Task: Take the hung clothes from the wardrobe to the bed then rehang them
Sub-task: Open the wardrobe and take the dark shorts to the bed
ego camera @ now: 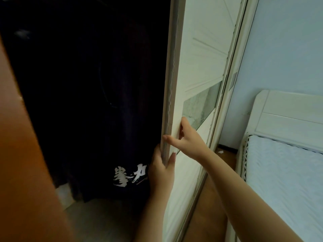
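Observation:
Dark clothes (pixel 97 105) hang inside the unlit wardrobe; the nearest one carries white characters near its hem (pixel 129 175). The white sliding wardrobe door (pixel 197 70) stands partly open. My left hand (pixel 161 170) grips the door's leading edge, fingers behind it and thumb on its front. Just above, my right hand (pixel 185 137) holds the same edge, thumb at the edge and fingers spread on the door's face. The bed (pixel 286 172) with a pale blue mattress lies to the right.
An orange-brown wooden panel (pixel 22 154) fills the left foreground. The wardrobe floor (pixel 104 217) is pale. A white headboard (pixel 288 116) backs onto a light blue wall (pixel 283 46). A strip of wooden floor (pixel 225 158) runs between door and bed.

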`<state>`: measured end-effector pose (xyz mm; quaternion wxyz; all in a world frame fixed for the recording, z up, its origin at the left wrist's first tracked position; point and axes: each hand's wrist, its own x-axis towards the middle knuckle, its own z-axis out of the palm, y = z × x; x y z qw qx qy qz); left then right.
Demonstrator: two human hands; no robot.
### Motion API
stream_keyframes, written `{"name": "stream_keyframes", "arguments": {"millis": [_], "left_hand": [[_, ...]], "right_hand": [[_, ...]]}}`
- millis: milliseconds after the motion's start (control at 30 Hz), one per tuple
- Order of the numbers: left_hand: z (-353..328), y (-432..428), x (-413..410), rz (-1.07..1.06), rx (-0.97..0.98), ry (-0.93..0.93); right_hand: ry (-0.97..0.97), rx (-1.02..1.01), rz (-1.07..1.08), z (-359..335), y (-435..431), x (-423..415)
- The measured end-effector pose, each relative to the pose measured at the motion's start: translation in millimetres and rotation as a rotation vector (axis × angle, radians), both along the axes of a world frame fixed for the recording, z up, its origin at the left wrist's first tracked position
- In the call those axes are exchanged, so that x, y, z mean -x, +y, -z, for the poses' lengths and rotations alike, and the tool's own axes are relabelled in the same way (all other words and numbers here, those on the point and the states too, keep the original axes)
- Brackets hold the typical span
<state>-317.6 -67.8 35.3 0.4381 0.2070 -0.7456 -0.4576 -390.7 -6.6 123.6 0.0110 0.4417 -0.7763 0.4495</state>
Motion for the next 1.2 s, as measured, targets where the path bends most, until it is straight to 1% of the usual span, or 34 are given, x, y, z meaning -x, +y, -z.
{"name": "stream_keyframes", "arguments": {"millis": [133, 233, 433, 533, 800, 1067, 1200], "left_hand": [[1, -3, 42, 0.023, 0.038, -0.013], [1, -5, 75, 0.029, 0.028, -0.019], [3, -1, 147, -0.046, 0.045, -0.028], [1, -1, 182, -0.041, 0.043, -0.017], [-4, -8, 270, -0.015, 0.053, -0.064], [-10, -13, 342, -0.008, 0.134, -0.088], [-13, -14, 370, 0.035, 0.088, -0.119]], "right_hand": [[-0.002, -0.003, 0.002, -2, 1, 41], [0.033, 0.011, 0.019, -1, 1, 74], [0.096, 0.006, 0.012, -1, -1, 151], [0.1, 0.006, -0.003, -1, -3, 189], [0.026, -0.004, 0.006, 3, -5, 277], [-0.04, 0.008, 0.023, 0, -10, 350], [-0.053, -0.01, 0.043, 0, -9, 379]]}}
